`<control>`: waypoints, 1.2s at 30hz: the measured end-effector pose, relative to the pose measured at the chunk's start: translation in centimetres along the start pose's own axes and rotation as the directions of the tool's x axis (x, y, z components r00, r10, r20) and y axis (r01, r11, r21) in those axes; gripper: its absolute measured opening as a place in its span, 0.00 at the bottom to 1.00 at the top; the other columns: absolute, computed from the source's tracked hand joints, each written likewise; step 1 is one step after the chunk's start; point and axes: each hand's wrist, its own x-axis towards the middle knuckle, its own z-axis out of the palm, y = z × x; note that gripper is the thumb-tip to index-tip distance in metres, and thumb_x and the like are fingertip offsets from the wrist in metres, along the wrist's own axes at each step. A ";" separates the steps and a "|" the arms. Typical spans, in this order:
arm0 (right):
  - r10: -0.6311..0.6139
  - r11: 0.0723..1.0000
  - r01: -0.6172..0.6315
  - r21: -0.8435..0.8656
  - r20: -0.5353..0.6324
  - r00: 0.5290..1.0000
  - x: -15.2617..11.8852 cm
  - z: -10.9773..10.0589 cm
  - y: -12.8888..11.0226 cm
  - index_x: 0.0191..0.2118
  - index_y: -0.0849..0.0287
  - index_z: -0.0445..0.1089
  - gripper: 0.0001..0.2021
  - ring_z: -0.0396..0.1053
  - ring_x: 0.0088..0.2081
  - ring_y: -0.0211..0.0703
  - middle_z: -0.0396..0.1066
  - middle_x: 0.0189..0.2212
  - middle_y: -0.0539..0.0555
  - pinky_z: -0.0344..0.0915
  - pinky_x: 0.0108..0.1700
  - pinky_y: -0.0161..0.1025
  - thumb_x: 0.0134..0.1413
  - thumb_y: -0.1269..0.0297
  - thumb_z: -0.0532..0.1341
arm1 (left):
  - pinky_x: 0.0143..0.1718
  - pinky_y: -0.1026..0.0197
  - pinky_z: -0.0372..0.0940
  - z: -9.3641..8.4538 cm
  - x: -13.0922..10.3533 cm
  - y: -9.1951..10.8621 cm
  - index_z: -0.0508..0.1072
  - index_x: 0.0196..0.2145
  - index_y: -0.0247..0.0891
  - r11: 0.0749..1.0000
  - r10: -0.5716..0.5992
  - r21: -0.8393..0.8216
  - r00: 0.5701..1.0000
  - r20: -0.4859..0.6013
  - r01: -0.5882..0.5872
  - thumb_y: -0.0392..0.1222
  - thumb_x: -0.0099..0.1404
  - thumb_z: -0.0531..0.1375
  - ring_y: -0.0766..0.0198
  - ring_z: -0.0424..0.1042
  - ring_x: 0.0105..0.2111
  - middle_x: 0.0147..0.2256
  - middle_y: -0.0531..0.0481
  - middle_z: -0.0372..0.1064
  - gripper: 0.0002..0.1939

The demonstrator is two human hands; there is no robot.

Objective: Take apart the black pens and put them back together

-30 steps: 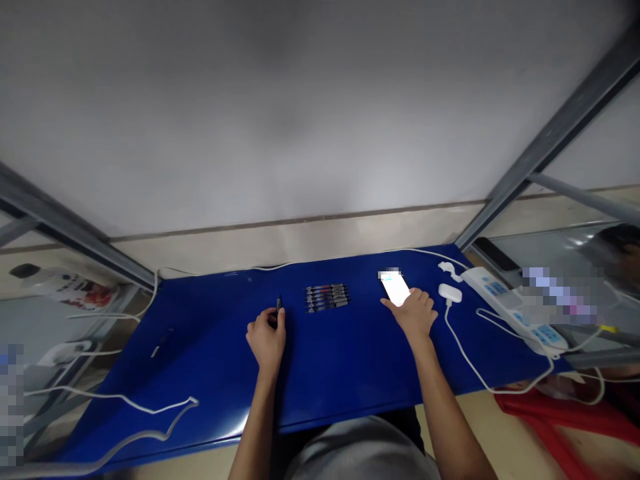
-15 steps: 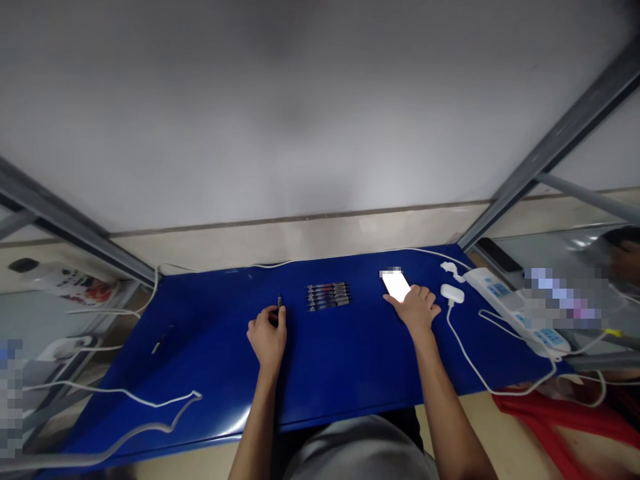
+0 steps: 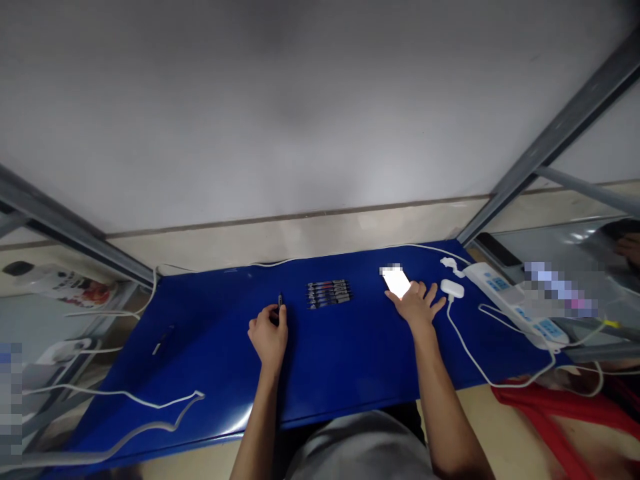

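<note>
My left hand (image 3: pixel 269 335) rests on the blue table (image 3: pixel 345 373), its thumb and fingers closed around a dark pen (image 3: pixel 281 299) that points toward the wall. To the right of it, several pens (image 3: pixel 329 293) lie side by side in a neat stack of rows. My right hand (image 3: pixel 417 305) lies with spread fingers over the lower part of a phone (image 3: pixel 397 281), whose lit screen is bright white. The phone lies on the table, and the palm hides its near end. Another pen (image 3: pixel 163 340) lies alone at the left.
Right of my right hand are a white charger-like case (image 3: pixel 452 289) on a cable and a white power strip (image 3: pixel 515 305). A bottle (image 3: pixel 60 283) lies beyond the left frame post. White cables (image 3: pixel 150 403) cross the table's left side. A person's hand (image 3: pixel 630 247) shows at far right.
The fingers of my right hand have spread wider on the phone. My left hand keeps its hold on the pen, nearly still. The view has shifted slightly.
</note>
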 end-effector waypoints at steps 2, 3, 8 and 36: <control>-0.003 1.000 0.002 0.015 0.045 0.999 0.3 0.1 0.0 0.67 0.72 0.48 0.45 0.26 0.69 0.66 0.47 0.67 0.68 0.27 0.64 0.67 0.56 0.37 0.51 | 0.41 0.55 0.56 0.0 0.0 0.0 0.74 0.42 0.40 1.000 0.001 -0.002 1.000 0.004 -0.001 0.54 0.67 0.54 0.53 0.67 0.38 0.33 0.47 0.73 0.17; -0.003 1.000 0.002 0.025 0.065 0.998 0.5 0.1 0.0 0.67 0.73 0.47 0.46 0.25 0.69 0.66 0.46 0.68 0.68 0.26 0.65 0.67 0.56 0.37 0.50 | 0.41 0.55 0.56 0.0 0.0 0.0 0.74 0.42 0.40 1.000 0.004 -0.003 1.000 0.005 -0.004 0.54 0.67 0.54 0.53 0.67 0.38 0.33 0.47 0.73 0.17; 0.009 0.999 -0.015 0.050 0.121 0.993 1.3 0.3 0.1 0.68 0.73 0.44 0.49 0.22 0.69 0.67 0.41 0.69 0.70 0.23 0.64 0.66 0.54 0.35 0.49 | 0.41 0.55 0.56 -0.1 0.0 0.0 0.75 0.42 0.40 1.000 -0.002 0.002 1.000 0.005 0.002 0.52 0.67 0.53 0.52 0.67 0.37 0.32 0.47 0.73 0.16; 0.046 0.995 -0.049 0.086 0.032 0.998 1.8 -0.6 -1.0 0.58 0.69 0.58 0.38 0.39 0.67 0.68 0.57 0.60 0.74 0.37 0.62 0.65 0.48 0.45 0.63 | 0.40 0.56 0.56 0.0 0.0 -0.2 0.75 0.42 0.40 1.000 0.014 0.008 1.000 0.004 -0.014 0.49 0.68 0.53 0.53 0.67 0.38 0.34 0.47 0.74 0.15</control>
